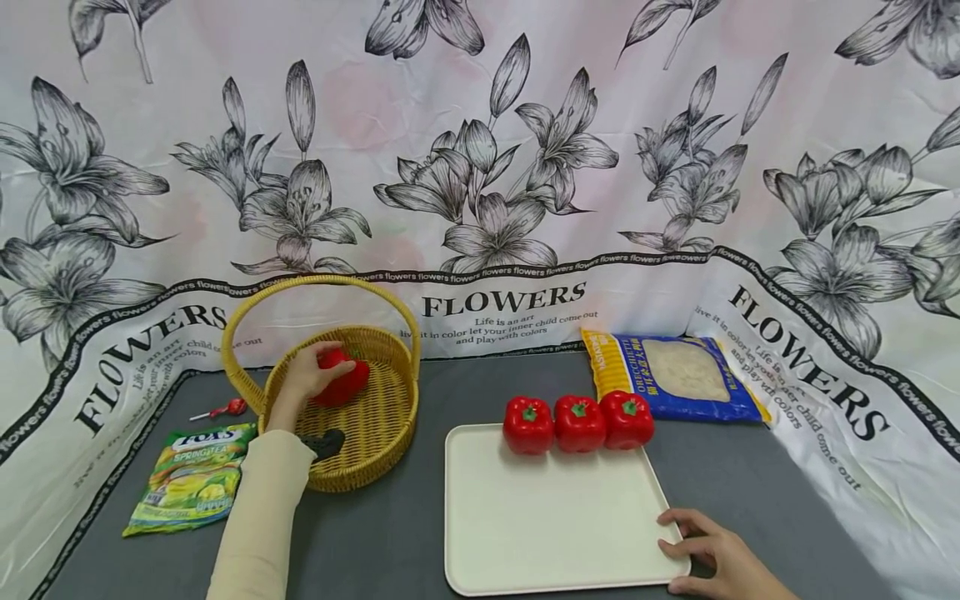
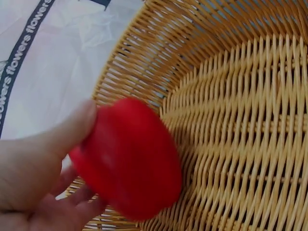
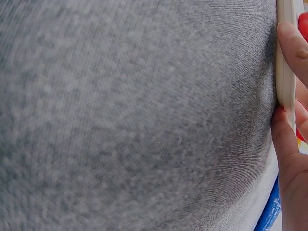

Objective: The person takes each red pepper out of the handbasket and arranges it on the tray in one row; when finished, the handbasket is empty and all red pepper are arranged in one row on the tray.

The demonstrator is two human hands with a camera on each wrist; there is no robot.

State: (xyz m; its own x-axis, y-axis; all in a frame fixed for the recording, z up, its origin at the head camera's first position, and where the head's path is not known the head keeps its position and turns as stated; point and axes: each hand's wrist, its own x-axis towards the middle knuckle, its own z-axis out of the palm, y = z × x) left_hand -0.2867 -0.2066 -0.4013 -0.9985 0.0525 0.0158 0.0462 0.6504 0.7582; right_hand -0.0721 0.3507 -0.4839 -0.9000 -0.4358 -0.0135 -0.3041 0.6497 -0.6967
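In the head view my left hand (image 1: 306, 372) reaches into a yellow wicker basket (image 1: 390, 450) with a tall handle. It holds a red bell pepper (image 2: 132, 159), with the thumb on one side and fingers beneath, as the left wrist view shows. The pepper is close to the woven inner wall. My right hand (image 1: 712, 554) grips the near right corner of a cream tray (image 1: 555, 517), fingers over the rim. The right wrist view shows fingertips against the tray's edge (image 3: 286, 72). Three red bell peppers (image 1: 577, 422) sit in a row along the tray's far edge.
A blue and yellow pasta bag (image 1: 686, 379) lies behind the tray. Left of the basket are a green Fox's candy bag (image 1: 197, 479) and a red lollipop (image 1: 234, 407). A dark object (image 1: 324, 444) shows beside the left sleeve. Flowered cloth (image 1: 495, 200) hangs behind the grey table.
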